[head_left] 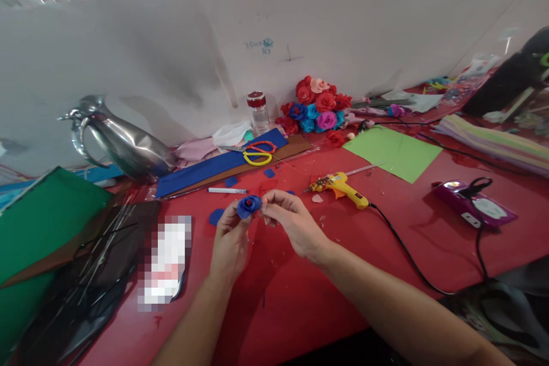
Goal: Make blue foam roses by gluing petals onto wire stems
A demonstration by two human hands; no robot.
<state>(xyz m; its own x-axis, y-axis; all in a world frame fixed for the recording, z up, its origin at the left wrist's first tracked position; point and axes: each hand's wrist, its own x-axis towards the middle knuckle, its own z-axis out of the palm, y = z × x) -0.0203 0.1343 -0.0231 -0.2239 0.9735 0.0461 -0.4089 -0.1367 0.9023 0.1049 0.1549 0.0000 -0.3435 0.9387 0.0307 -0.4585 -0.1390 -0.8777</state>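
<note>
Between my two hands is a small blue paper flower [249, 206] with a red centre, raised over the red table [274, 297]. My left hand [231, 240] grips it from below and the left. The fingers of my right hand [291, 220] are pinched at the flower's right edge; a petal there may be partly hidden by the fingertips. Loose blue paper pieces [217, 217] lie just beyond and beside the hands. A white marker [226, 190] rests behind them. To the right lies a yellow hot glue gun [343, 186] with its black cord trailing toward me.
Scissors [259, 154] lie on blue paper [206, 168] at the back. Behind are a lidded glass jar [258, 114], a flower bunch [319, 106] and a steel jug [122, 140]. Green paper [392, 151], a purple power strip [474, 204] and a blurred-out phone [165, 260] flank the hands.
</note>
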